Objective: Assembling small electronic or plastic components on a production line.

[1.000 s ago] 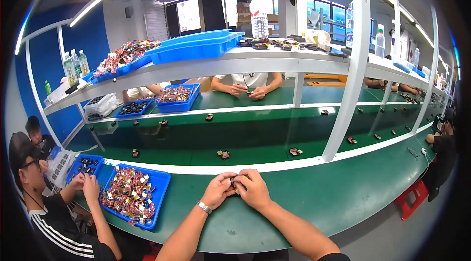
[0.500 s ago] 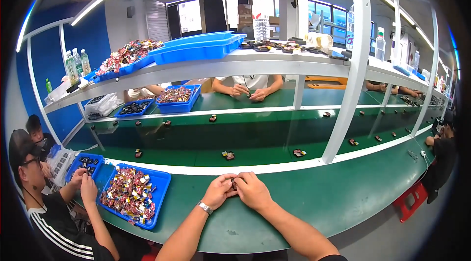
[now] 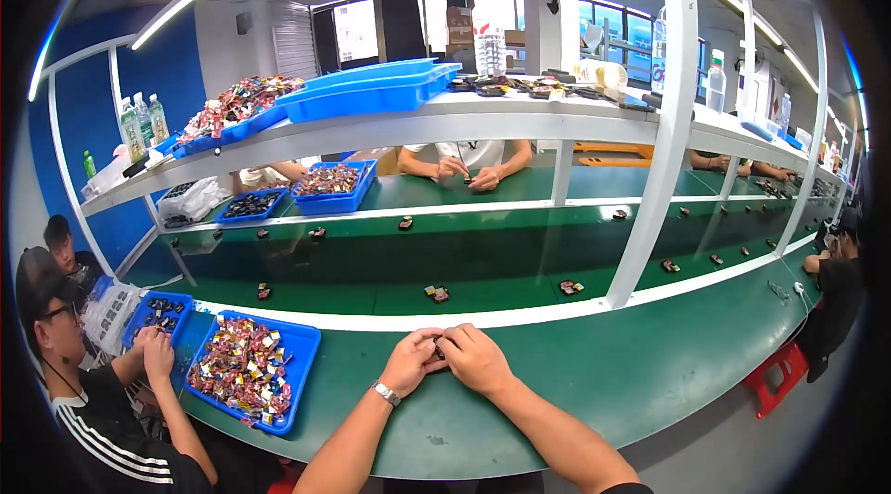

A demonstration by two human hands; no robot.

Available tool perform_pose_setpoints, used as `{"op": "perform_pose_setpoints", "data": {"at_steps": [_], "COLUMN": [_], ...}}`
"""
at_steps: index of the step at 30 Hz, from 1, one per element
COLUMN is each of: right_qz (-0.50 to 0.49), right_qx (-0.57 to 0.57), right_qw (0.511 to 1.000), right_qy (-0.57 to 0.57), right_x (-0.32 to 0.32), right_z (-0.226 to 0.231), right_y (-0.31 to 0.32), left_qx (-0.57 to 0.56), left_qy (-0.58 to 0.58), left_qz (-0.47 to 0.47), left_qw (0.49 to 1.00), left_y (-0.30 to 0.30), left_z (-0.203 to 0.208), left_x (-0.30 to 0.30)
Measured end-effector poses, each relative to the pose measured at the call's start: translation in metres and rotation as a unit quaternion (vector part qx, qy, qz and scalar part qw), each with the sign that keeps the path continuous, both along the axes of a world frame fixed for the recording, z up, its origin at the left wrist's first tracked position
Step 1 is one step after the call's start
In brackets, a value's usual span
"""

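My left hand (image 3: 411, 362) and my right hand (image 3: 474, 360) meet over the green bench, close to its white edge rail. Their fingers are closed together around a small dark part (image 3: 437, 352), which is mostly hidden, so its kind does not show. A metal-banded watch (image 3: 387, 393) is on my left wrist. To the left of my hands stands a blue tray (image 3: 310, 343) heaped with small red circuit boards (image 3: 243, 366) bearing white and yellow pieces.
Beyond the white rail (image 3: 408, 320), a green conveyor belt (image 3: 501, 293) carries small assemblies (image 3: 436, 293). A white post (image 3: 652, 150) rises right of my hands. The shelf (image 3: 418, 129) overhead holds blue trays and bottles. A co-worker (image 3: 79, 383) sits at left by another blue tray (image 3: 183, 313).
The assemblies on the near belt have shifted slightly right. My hands stay together around the dark part. The co-worker at left has lowered the hands a little.
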State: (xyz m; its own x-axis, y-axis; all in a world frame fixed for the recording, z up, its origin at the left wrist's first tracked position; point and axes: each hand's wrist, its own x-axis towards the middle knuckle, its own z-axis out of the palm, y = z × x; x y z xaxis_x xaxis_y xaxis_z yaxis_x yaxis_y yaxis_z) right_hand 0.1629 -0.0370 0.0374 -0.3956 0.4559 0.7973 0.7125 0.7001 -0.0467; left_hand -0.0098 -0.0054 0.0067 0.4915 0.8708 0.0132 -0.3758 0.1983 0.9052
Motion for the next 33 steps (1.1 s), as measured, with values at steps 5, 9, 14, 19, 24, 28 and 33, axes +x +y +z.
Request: {"op": "perform_pose_setpoints", "data": {"at_steps": [5, 9, 14, 19, 24, 28, 33], "right_qz": [-0.016, -0.030, -0.048, -0.067, -0.064, -0.022, 0.017], "right_qx": [0.004, -0.010, -0.041, -0.106, -0.092, -0.149, -0.304], "right_qw": [1.000, 0.999, 0.996, 0.988, 0.989, 0.969, 0.894], "right_qy": [0.009, 0.039, 0.069, 0.093, 0.098, 0.198, 0.330], "right_x": [-0.002, -0.005, -0.006, -0.008, -0.009, -0.009, 0.000], "right_z": [-0.006, -0.005, -0.009, -0.011, -0.015, -0.012, -0.019], "right_y": [0.000, -0.002, -0.002, -0.003, 0.000, 0.000, 0.006], "left_qx": [-0.007, -0.008, -0.007, -0.007, -0.003, 0.020, 0.051], "left_qy": [-0.008, -0.012, 0.003, 0.019, 0.049, 0.065, 0.102], "left_qz": [-0.005, 0.000, 0.008, 0.013, 0.036, 0.071, 0.096], "left_qw": [1.000, 1.000, 1.000, 1.000, 0.998, 0.995, 0.989], "left_y": [-0.003, -0.003, -0.004, -0.003, -0.006, -0.008, -0.007], "left_z": [0.004, 0.002, 0.005, 0.005, 0.010, 0.009, 0.005], "left_x": [0.001, 0.001, 0.003, 0.004, 0.006, 0.011, 0.016]}}
